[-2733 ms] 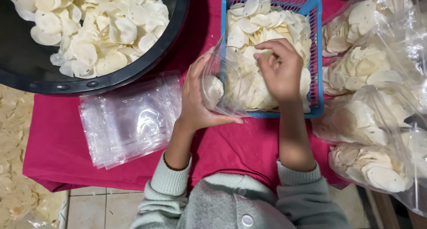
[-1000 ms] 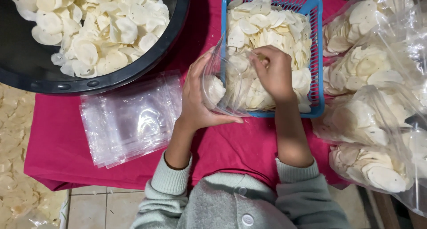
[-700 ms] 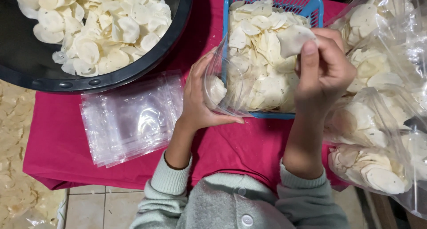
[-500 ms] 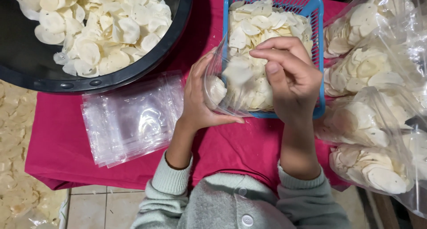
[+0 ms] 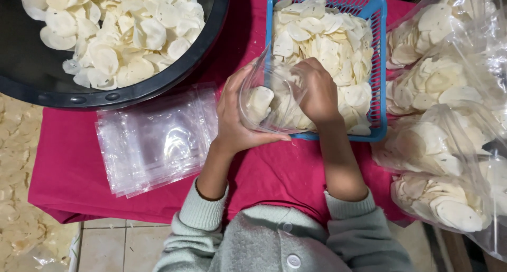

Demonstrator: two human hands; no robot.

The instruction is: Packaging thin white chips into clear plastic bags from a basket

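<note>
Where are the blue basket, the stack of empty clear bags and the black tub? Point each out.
blue basket (image 5: pixel 381 66), head view, right wall.
stack of empty clear bags (image 5: pixel 156 140), head view, middle of top bag.
black tub (image 5: pixel 31 79), head view, bare inner wall.

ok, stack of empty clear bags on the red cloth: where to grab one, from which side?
Judging by the pose, take the stack of empty bags at its near-left corner, where the edges fan out over the red cloth. Come from the left, away from the left hand holding the open bag that the right hand fills.
</note>
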